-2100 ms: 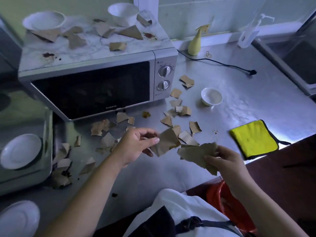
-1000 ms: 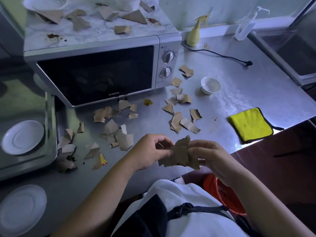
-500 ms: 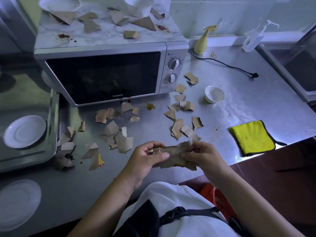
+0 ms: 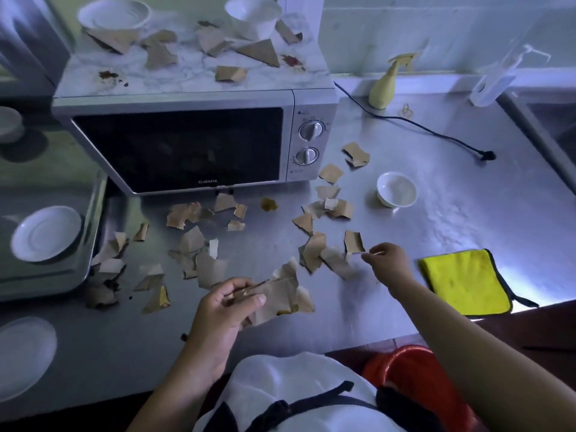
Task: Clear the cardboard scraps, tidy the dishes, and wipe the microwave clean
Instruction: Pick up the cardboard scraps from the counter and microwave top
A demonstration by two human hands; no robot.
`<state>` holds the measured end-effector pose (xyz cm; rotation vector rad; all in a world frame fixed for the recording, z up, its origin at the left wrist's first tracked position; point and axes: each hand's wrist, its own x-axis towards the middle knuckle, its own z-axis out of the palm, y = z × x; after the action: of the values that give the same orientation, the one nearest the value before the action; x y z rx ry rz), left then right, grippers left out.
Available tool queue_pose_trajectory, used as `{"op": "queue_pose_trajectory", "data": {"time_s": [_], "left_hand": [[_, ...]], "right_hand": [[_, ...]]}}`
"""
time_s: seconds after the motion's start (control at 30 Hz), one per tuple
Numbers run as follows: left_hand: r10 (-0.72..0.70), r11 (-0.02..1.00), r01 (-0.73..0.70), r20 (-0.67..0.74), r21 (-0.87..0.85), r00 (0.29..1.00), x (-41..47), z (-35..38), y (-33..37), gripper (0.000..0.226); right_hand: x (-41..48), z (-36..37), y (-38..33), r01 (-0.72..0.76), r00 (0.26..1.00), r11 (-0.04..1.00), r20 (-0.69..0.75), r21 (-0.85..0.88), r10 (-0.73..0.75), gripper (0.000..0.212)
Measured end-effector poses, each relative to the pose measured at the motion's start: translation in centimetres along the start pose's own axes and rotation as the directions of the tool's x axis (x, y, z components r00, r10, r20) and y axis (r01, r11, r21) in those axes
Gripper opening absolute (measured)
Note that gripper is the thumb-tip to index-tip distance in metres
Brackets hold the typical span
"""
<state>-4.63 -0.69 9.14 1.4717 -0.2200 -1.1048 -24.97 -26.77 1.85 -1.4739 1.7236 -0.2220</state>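
Torn brown cardboard scraps (image 4: 199,244) litter the steel counter (image 4: 467,213) in front of the microwave (image 4: 187,145), and more scraps (image 4: 258,51) lie on its stained marble-patterned top. My left hand (image 4: 224,310) grips a bundle of gathered scraps (image 4: 280,294) just above the counter. To the right, my right hand (image 4: 389,263) reaches out, its fingertips pinching the corner of a scrap (image 4: 353,241) that lies on the counter. Two white bowls (image 4: 113,14) (image 4: 252,14) stand on the microwave, and a small white bowl (image 4: 396,188) sits on the counter.
A yellow cloth (image 4: 464,282) lies at the counter's right front edge. A red bin (image 4: 414,375) stands below that edge. A white plate (image 4: 46,233) rests on a steel tray at the left, another plate (image 4: 21,353) nearer. A spray bottle (image 4: 386,85) and black cable (image 4: 420,129) lie behind.
Both hands held the bundle together near my body; now my left hand holds it alone. My right hand has let go and reached forward to a scrap on the counter.
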Motion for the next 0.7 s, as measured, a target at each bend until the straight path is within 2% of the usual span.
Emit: {"op": "queue_pose_trajectory", "data": {"time_s": [0.13,0.23,0.33,0.43,0.57,0.63,0.7], "left_hand": [[-0.020,1.000,0.021,-0.111,0.006,0.994,-0.3,1.3,-0.4,0.021],[-0.023,1.000,0.022,-0.171,-0.007,0.985,-0.5,2.1,-0.8,0.019],[-0.015,1.000,0.020,-0.213,0.022,0.977,-0.7,3.0,-1.2,0.018],[-0.022,0.999,0.027,-0.232,0.020,0.972,-0.9,4.1,-1.3,0.019],[-0.021,1.000,0.016,-0.243,-0.023,0.970,-1.1,5.4,-1.4,0.021],[-0.026,0.999,0.018,-0.268,-0.034,0.963,-1.2,5.9,-1.5,0.019],[-0.024,1.000,0.018,-0.290,-0.024,0.957,-1.2,6.4,-1.4,0.018]], "right_hand": [[5.1,1.1,-0.3,-0.053,0.998,0.935,-0.042,-0.350,0.041,0.037],[6.8,3.0,-0.6,-0.065,0.996,0.870,-0.090,-0.489,0.024,0.045],[7.1,4.4,-0.7,-0.055,0.996,0.830,-0.093,-0.555,0.003,0.035],[7.5,4.7,-0.6,-0.029,0.997,0.852,-0.080,-0.523,-0.015,0.019],[7.7,3.5,0.4,0.082,0.991,0.914,-0.068,-0.397,-0.118,0.013],[7.5,2.2,0.8,0.137,0.989,0.960,-0.021,-0.246,-0.146,0.017],[7.1,0.6,0.7,0.190,0.980,0.982,0.051,0.011,-0.190,0.022]]}}
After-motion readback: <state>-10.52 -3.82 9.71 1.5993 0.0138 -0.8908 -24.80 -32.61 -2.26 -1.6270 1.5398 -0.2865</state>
